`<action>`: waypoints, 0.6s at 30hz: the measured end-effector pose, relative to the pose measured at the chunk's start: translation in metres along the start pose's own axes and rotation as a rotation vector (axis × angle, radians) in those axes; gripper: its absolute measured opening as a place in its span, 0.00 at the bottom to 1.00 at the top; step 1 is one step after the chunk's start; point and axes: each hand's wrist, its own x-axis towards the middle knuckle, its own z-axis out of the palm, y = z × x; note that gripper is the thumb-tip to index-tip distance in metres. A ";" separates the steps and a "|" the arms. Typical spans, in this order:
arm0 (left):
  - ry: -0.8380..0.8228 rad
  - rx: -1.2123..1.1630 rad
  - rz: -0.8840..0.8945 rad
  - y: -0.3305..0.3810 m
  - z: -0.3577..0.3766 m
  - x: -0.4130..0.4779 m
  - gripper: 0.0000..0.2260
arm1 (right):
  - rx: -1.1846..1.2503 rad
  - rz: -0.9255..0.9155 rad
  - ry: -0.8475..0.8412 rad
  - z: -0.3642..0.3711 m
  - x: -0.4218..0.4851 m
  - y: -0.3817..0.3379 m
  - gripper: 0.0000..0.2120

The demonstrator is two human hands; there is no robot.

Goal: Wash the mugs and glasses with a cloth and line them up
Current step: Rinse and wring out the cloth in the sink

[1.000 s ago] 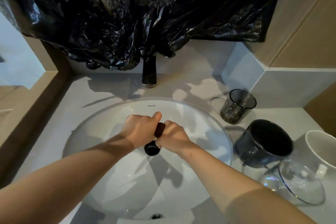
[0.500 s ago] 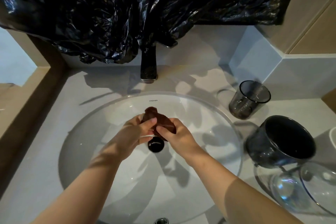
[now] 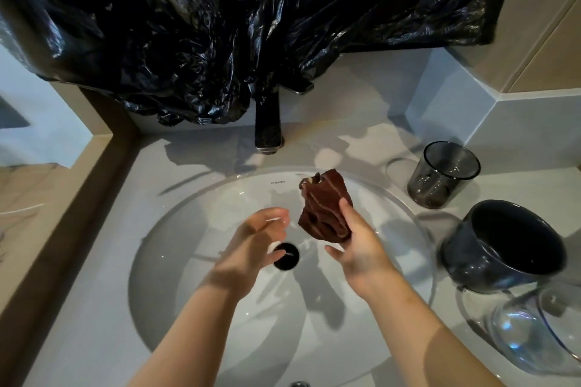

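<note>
Your right hand [image 3: 361,248] grips the crumpled brown cloth [image 3: 323,207], held up over the right half of the sink [image 3: 195,261]. Your left hand [image 3: 257,245] holds nothing, fingers loose and spread, above the black drain [image 3: 286,256]. On the bench [image 3: 94,261], right side: smoky glass [image 3: 443,176] upright at the far end, dark mug [image 3: 503,248] nearer, clear glass [image 3: 534,330] nearest, touching the mug. Black plastic sheet [image 3: 220,25] hangs over the tap [image 3: 267,122].

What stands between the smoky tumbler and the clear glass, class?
The dark mug stands between the smoky tumbler and the clear glass. This shows in the head view.
</note>
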 end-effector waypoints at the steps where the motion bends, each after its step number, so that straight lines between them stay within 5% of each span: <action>1: -0.041 -0.015 -0.045 -0.002 0.005 0.000 0.10 | -0.056 0.002 -0.016 0.000 -0.001 0.001 0.11; 4: -0.121 0.005 -0.041 -0.001 0.014 -0.003 0.10 | -0.163 -0.004 -0.054 0.006 -0.005 0.005 0.11; 7: -0.033 -0.006 0.027 0.002 0.012 -0.004 0.06 | -0.129 0.014 -0.017 0.005 -0.006 0.005 0.06; 12: 0.058 -0.288 0.106 0.006 0.010 -0.002 0.08 | 0.269 0.118 0.011 0.011 -0.009 -0.003 0.04; 18: 0.212 -0.344 0.233 0.024 0.002 -0.007 0.07 | -0.018 0.007 0.181 0.018 -0.012 -0.005 0.15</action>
